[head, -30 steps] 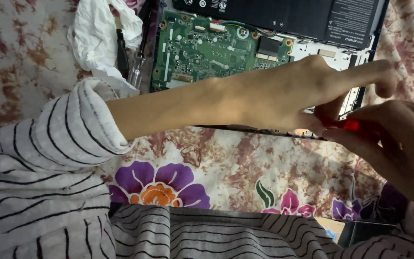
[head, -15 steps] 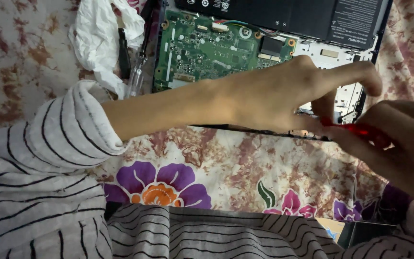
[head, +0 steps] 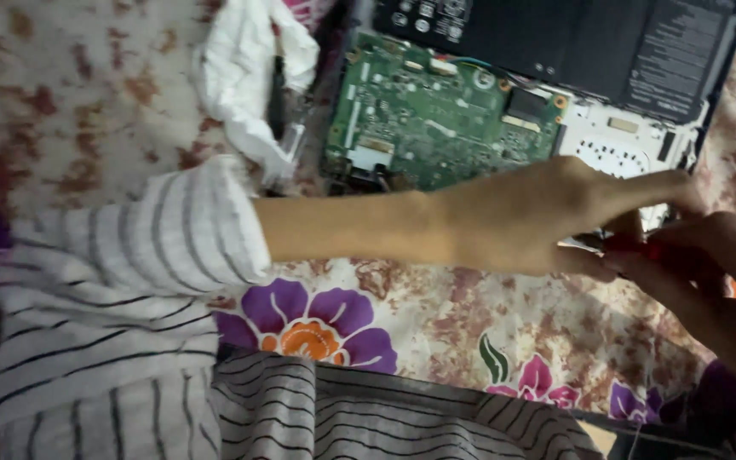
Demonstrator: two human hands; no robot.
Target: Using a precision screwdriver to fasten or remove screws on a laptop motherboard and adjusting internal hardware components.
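An opened laptop [head: 555,94], its green circuit board [head: 445,119] and black battery exposed, is lying at the far edge of a floral cloth [head: 436,324]. The left hand [head: 547,221] is reaching across it, forefinger extended. The right hand [head: 709,273] is gripping what seems a red-handled tool [head: 641,249].

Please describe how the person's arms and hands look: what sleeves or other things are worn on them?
The left hand is bare, with no glove, ring or watch visible. Its forearm is uncovered, and a loose white sleeve with thin dark stripes is pushed up near the elbow. The right hand is also bare; its sleeve is out of view.
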